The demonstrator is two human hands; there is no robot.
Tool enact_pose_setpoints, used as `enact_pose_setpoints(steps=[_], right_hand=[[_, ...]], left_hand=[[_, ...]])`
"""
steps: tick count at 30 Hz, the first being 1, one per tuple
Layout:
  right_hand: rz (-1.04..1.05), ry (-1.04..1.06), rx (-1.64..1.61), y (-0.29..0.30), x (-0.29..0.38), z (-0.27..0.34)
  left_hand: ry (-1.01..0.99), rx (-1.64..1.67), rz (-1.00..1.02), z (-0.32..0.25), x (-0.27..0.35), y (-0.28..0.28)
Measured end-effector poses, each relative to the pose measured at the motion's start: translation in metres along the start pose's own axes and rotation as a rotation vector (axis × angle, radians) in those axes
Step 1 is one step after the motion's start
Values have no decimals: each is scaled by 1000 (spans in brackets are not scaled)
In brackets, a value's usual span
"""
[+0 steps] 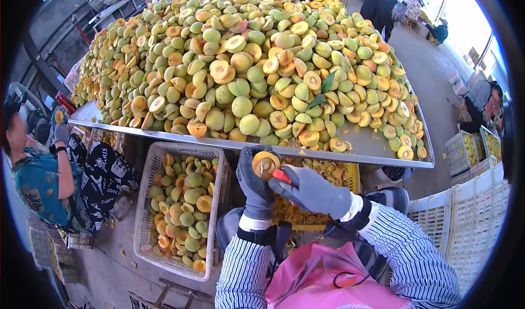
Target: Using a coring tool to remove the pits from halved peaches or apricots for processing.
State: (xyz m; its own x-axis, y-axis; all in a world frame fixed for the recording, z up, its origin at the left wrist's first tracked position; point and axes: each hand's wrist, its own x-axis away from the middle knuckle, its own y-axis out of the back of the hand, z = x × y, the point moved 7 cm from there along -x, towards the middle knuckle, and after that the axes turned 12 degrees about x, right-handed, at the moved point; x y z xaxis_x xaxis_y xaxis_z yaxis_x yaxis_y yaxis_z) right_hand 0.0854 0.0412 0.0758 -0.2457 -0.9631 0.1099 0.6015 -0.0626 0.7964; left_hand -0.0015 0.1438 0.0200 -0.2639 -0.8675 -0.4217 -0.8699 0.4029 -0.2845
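In a grey glove, my left hand (256, 186) holds a halved yellow peach (264, 164), its cut face up. My right hand (309, 190), gloved too, grips a small tool by its red handle (282, 176); the tool's thin metal end lies at the centre of the peach half. Both hands are just in front of the rim of a metal table (197, 141). On that table rises a big heap of halved green-yellow peaches (242, 87). Under the hands sits a yellow crate (353, 177) with peach scraps and stones (303, 218).
A white plastic crate (141, 210) of peach halves stands on the floor at left. Beyond it a co-worker (45, 181) sits holding fruit. White crates (451, 218) are stacked at right, near another seated person (480, 103). More people are behind the table.
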Motion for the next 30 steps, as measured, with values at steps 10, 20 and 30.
enact_pose_setpoints(steps=[10,20,30], right_hand=[[613,-206,-916,-36,29,-32],[588,-122,-976,-50,45,-70],[-283,-271,127,-3,86,-137]], left_hand=[[-134,-150,323,-36,-6,-31],[420,286,203,32,27,-51],[856,475,-135,63,66,-53]])
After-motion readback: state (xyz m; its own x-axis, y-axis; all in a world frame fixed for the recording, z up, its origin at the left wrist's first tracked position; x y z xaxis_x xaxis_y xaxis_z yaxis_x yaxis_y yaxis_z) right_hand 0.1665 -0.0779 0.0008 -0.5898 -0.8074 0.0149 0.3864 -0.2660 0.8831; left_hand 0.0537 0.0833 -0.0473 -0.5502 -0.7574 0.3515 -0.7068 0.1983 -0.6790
